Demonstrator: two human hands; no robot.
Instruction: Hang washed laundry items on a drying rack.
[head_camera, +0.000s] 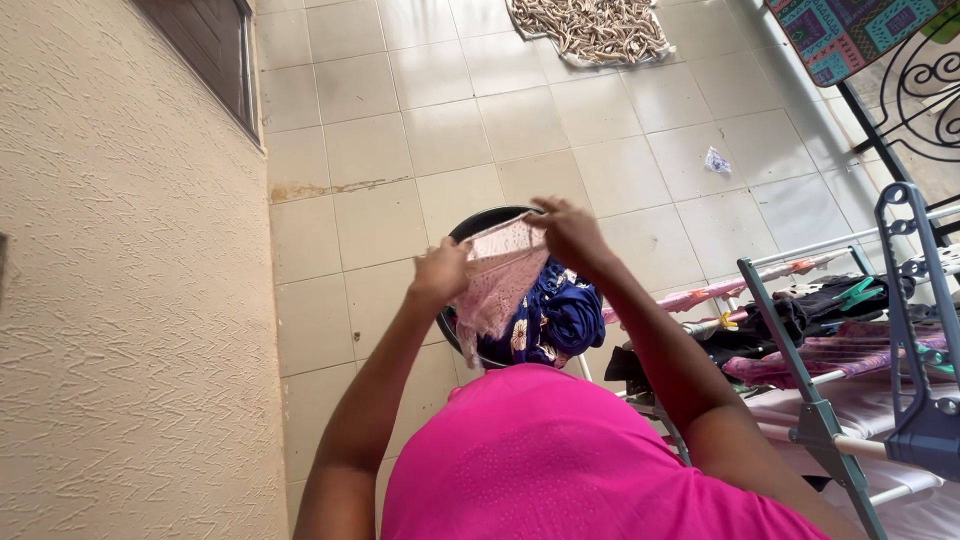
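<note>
2 hands stretch a pink lace cloth over a basin.

The left hand and right hand each pinch an edge of the cloth, pale, patterned, hanging above the dark basin of blue laundry.

Left hand and right hand stretch a pink lace cloth above a dark basin.

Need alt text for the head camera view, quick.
Both hands, left hand and right hand, stretch a pale pink lace cloth above a dark basin holding blue patterned fabric; a loaded drying rack stands at right.
</note>
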